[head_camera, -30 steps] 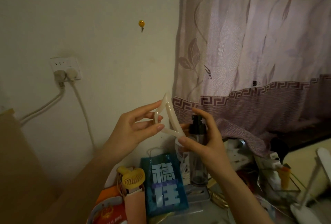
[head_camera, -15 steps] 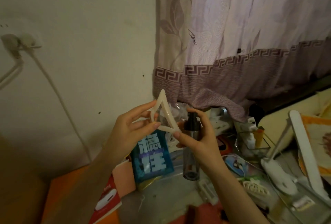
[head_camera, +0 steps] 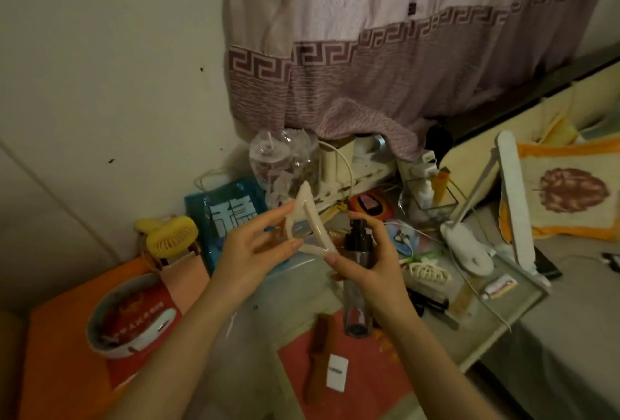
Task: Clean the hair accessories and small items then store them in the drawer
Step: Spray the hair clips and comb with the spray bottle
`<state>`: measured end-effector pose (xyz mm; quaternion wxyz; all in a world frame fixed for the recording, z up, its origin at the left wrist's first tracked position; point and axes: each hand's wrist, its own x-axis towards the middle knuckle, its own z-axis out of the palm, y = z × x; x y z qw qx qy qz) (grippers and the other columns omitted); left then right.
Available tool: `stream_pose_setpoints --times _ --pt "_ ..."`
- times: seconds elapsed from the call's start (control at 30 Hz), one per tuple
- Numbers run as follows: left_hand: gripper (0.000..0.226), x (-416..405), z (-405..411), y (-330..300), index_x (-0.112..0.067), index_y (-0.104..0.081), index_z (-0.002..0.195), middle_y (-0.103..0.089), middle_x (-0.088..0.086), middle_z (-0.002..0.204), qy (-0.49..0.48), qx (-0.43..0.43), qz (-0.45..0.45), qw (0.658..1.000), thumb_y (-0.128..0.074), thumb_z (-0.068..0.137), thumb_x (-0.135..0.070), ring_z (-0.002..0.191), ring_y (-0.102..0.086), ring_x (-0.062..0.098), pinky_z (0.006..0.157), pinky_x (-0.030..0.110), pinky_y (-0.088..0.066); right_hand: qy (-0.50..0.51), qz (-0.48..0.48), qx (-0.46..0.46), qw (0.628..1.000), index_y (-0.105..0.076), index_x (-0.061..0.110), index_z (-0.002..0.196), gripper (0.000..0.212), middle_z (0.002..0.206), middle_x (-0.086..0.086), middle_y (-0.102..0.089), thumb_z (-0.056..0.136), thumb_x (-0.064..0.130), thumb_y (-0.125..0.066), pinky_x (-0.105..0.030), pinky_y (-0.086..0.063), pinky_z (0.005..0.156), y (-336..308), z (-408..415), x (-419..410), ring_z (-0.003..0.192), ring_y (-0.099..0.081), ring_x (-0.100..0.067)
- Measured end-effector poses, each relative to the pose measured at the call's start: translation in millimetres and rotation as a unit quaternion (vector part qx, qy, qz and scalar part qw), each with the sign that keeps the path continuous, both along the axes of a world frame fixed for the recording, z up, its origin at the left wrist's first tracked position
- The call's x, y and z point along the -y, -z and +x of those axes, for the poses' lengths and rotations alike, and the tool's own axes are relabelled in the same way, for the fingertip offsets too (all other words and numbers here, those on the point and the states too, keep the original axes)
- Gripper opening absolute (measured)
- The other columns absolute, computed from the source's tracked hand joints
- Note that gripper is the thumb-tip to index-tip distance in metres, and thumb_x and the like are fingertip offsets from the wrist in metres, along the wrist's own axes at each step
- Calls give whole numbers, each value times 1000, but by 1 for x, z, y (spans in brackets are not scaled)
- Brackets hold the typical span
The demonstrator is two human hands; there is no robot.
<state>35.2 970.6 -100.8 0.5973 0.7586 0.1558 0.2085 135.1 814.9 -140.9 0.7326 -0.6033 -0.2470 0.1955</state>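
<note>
1. Two hands work above the bench (head_camera: 496, 329).
2. Right hand (head_camera: 375, 268): grip wraps the spray bottle (head_camera: 357, 288), held upright.
3. Left hand (head_camera: 255, 257): fingertips pinch the triangular hair clip (head_camera: 310, 223), just beside the bottle's nozzle.
4. Farther back, a cream claw clip (head_camera: 429, 270) lies on the bench.

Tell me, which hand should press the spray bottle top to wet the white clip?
The right hand, probably. It already grips the spray bottle, with a finger resting on its black pump top, which sits close beside the triangular hair clip. The left hand is busy pinching that clip.
</note>
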Motion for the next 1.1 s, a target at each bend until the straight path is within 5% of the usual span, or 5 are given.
stream_pose_setpoints --times 0.43,0.6,0.8,1.0,1.1 --pt "50 56 39 118 -35 -60 114 -68 -26 104 28 -104 -83 991 -70 78 -1 99 -61 -7 77 8 -47 64 -101 -133 984 -52 24 116 57 95 -9 -63 73 -7 -75 -32 -56 62 109 21 63 71 -65 -17" --pt "49 76 44 158 -20 -61 122 -67 -8 109 19 -158 -129 979 -71 78 0 94 -62 -7 75 9 -49 75 -134 -160 975 -49 18 120 58 107 -21 -62 74 -9 -73 -31 -55 61 151 24 86 77 -65 -25" --pt "45 97 50 209 -26 -64 115 -69 -3 106 2 -216 -193 957 -72 78 -1 98 -66 9 79 18 -53 99 -176 -181 962 -51 19 117 56 93 -10 -65 74 -8 -73 -32 -57 61 194 23 107 71 -65 -18" --pt "40 112 59 252 -26 -65 105 -68 1 97 -41 -258 -243 934 -70 78 4 82 -67 4 65 11 -50 103 -233 -180 950 -52 33 115 56 110 -6 -61 73 8 -80 -39 -58 76 237 30 116 97 -63 -25" --pt "38 120 62 269 -26 -66 103 -69 -5 92 -59 -277 -250 926 -72 77 1 80 -67 0 64 11 -49 116 -239 -182 947 -50 32 113 54 111 7 -59 74 6 -78 -28 -56 80 249 35 118 102 -61 -13"
